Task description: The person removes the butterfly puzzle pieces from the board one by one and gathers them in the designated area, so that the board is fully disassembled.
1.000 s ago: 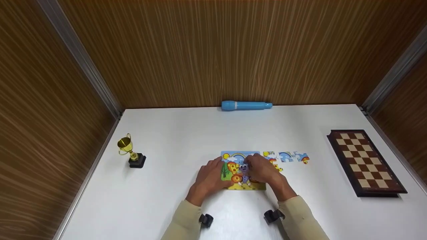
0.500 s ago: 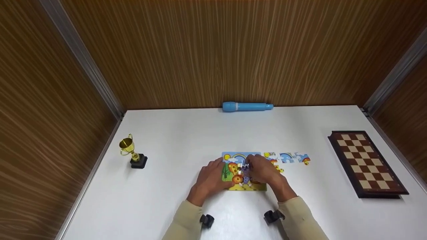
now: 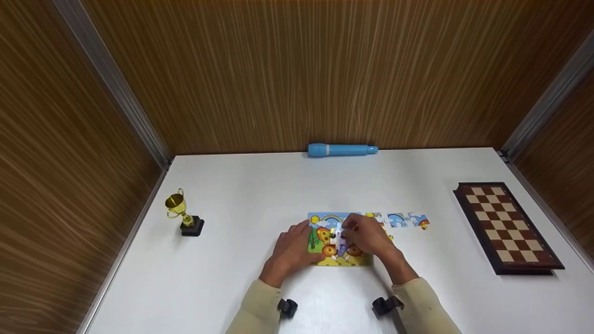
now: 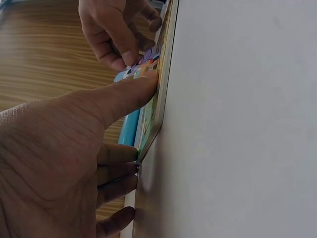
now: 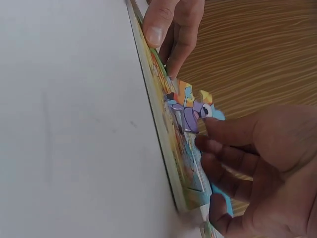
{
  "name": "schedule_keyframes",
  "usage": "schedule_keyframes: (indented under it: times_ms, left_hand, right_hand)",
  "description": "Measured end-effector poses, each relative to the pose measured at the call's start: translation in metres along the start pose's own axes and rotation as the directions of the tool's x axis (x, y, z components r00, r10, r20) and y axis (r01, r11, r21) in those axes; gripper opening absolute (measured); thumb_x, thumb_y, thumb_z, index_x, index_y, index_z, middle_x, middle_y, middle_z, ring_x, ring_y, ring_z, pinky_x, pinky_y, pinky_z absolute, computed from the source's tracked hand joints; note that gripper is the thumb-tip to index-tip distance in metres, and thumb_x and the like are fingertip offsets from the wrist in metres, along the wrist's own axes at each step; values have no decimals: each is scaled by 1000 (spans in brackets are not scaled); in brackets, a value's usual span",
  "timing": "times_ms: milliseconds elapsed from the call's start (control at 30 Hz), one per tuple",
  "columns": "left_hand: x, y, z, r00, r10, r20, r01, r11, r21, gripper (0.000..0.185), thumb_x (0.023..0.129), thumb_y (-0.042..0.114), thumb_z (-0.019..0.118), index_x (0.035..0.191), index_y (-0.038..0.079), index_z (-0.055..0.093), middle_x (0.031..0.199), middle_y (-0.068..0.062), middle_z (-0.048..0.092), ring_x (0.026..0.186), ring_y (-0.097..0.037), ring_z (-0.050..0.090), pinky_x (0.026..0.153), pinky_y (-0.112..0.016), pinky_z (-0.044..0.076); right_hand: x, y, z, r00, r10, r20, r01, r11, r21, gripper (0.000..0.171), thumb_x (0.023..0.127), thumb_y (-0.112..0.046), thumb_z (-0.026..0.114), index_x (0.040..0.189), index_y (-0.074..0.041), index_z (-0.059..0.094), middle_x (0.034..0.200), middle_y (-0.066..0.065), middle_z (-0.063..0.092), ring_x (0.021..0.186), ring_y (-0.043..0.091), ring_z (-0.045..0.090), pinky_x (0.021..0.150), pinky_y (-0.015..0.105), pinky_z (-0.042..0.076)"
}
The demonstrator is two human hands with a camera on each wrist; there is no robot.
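A colourful jigsaw puzzle (image 3: 343,262) lies in its flat tray on the white table. My left hand (image 3: 293,246) steadies its left side, thumb on the front edge and straight fingers along the side, as the left wrist view also shows. Over the middle of the picture, my right hand (image 3: 369,234) pinches a puzzle piece (image 5: 190,111) between thumb and index finger. This piece carries a purple cartoon figure with a big eye and stands tilted up from the tray. The other right fingers are curled loosely near the tray's right part.
Loose pieces, among them a rainbow piece (image 3: 397,220) and a blue one (image 3: 419,220), lie right of the puzzle. A gold trophy (image 3: 185,213) stands at left. A toy microphone (image 3: 343,150) lies along the back wall, a chessboard (image 3: 510,227) at far right.
My right hand has lifted the purple-figure piece from lying in the picture to a tilt, and its wrist has shifted slightly right. The left hand stays where it was.
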State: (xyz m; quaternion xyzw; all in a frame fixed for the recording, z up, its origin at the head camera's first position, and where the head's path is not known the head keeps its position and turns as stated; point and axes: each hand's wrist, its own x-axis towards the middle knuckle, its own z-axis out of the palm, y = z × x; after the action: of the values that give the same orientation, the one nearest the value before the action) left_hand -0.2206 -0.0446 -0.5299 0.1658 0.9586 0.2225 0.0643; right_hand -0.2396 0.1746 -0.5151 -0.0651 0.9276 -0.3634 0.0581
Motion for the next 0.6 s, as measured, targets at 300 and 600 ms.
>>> schedule_keyframes:
  times_ms: [300, 600]
  left_hand:
    - [-1, -1, 0, 1000, -2, -5, 2, 999, -34, 85, 79, 50, 73, 144, 5, 43, 152, -7, 40, 135, -26, 42, 108, -47, 36]
    - [-2, -2, 1, 1000, 9, -23, -10, 1000, -29, 83, 79, 48, 74, 143, 4, 45, 151, -8, 41, 135, -26, 43, 107, -47, 37]
  right_hand:
    - [-1, 0, -17, 1000, -10, -12, 12, 991, 136, 27, 90, -10, 65, 116, -14, 62, 93, 2, 64, 81, 17, 57, 70, 30, 49]
    - [-10, 8, -42, 998, -68, -8, 68, 990, 126, 34, 92, -9, 61, 123, -22, 63, 97, 4, 63, 84, 21, 56, 62, 31, 50]
